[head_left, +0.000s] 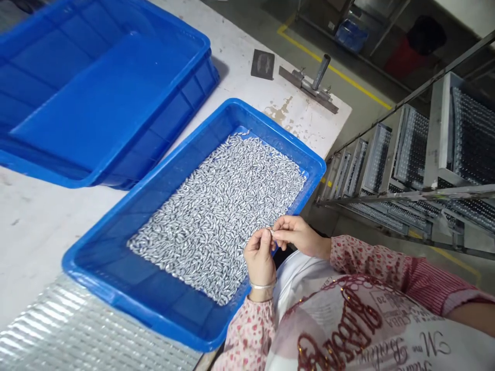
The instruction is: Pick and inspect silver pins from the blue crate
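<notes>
Both hands meet above the near rim of a blue plastic tray [116, 293]. A layer of many small, slender silver pieces [220, 206] covers much of the tray's floor. My left hand [260, 260], with a bracelet at the wrist, is closed in a pinch between thumb and fingers. My right hand [299, 234] pinches from the other side, its fingertips touching or nearly touching the left ones. A tiny pale silver piece [272, 232] shows between the fingertips; the fingers hide most of it.
Stacked larger blue bins [104, 103] stand at upper left on the white table [23, 221]. A dark square block [263, 64] and a metal fixture [309, 85] lie by the far edge. Ridged silver sheeting [77, 330] is at lower left. A rack of metal trays [412, 147] stands right.
</notes>
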Motion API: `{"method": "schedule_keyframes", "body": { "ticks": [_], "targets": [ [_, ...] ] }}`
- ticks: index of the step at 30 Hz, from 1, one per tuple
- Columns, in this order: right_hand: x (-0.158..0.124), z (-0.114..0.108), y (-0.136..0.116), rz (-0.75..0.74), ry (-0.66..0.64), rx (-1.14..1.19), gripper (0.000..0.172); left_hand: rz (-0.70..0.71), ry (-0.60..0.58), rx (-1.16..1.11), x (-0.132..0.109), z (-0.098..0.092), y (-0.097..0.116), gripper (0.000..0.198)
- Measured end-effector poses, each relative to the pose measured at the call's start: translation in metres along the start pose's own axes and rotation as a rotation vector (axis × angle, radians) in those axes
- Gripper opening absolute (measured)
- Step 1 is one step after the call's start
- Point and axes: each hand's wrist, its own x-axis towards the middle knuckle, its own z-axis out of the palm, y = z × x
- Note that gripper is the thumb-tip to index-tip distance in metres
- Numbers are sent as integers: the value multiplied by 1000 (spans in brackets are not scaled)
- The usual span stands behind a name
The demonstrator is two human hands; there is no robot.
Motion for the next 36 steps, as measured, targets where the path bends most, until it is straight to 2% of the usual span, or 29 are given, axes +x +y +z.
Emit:
{"method": "schedule_keyframes", "body": {
  "ticks": [4, 8, 11, 18, 22, 27, 30, 33, 36],
  "targets": [
    [-2, 2, -1, 82, 9, 124, 30, 4, -64, 31, -4, -6, 0, 25],
    [-2, 3, -2, 59, 23, 124, 28, -8, -40, 152, -7, -11, 1, 27],
    [-3, 3, -3, 8, 26, 74, 28, 56, -19, 280, -7, -13, 5, 25],
    [-5, 3, -6, -78, 54, -143, 26, 326, -60, 518, -5, -13, 17, 15],
    [-6, -1, -5, -171, 80, -349, 21, 407, -91, 608, -4, -17, 20, 13],
    [-10, -4, -12, -407, 100, -696, 11, 451, -108, 707, -4, -18, 23, 12],
    [-11, -6, -17, -503, 97, -831, 11, 459, -107, 734, -4, -17, 23, 11],
    [-11, -7, -19, -539, 79, -873, 12, 432, -111, 720, -4, -17, 20, 11],
    [-12, -7, -19, -501, 62, -841, 12, 384, -99, 676, -5, -16, 18, 12]
  ]
}}
